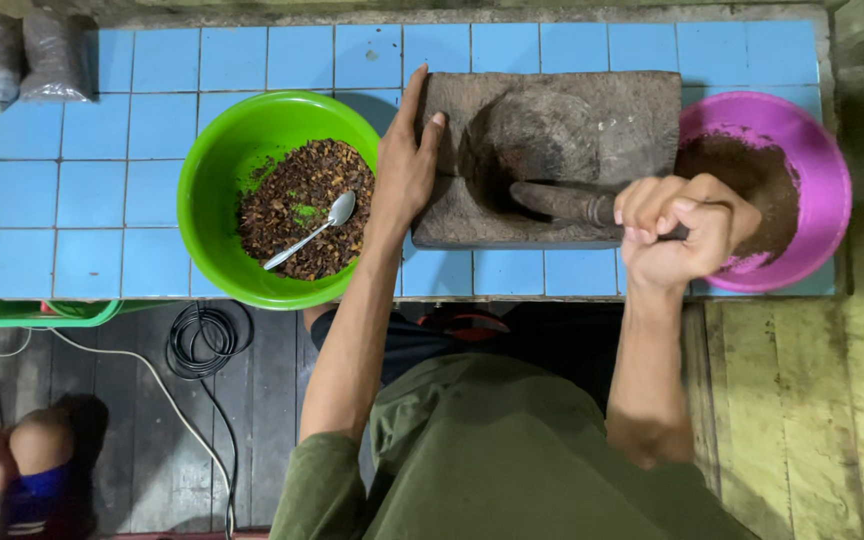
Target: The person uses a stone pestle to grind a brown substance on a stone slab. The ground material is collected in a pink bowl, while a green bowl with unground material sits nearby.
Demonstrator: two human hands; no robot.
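- Right hand point(679, 232), right of centre, is clenched around a stone pestle point(562, 203) whose tip lies in the hollow of the grinding slab point(552, 155).
- Left hand point(407, 165) lies flat and unclenched on the slab's left edge — judged to steady it.
- Green bowl point(214, 165) of coarse brown pieces with a spoon point(312, 231) sits left; pink bowl point(812, 165) of ground powder, right.
- Blue-tiled counter point(102, 180) — dark plank floor and a coiled cable point(202, 340) below.

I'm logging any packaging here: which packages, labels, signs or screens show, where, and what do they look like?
Two plastic bags: top-left corner of the tiled counter, clear, crumpled, dark contents, side by side.
Labels, signs, screens: none visible.
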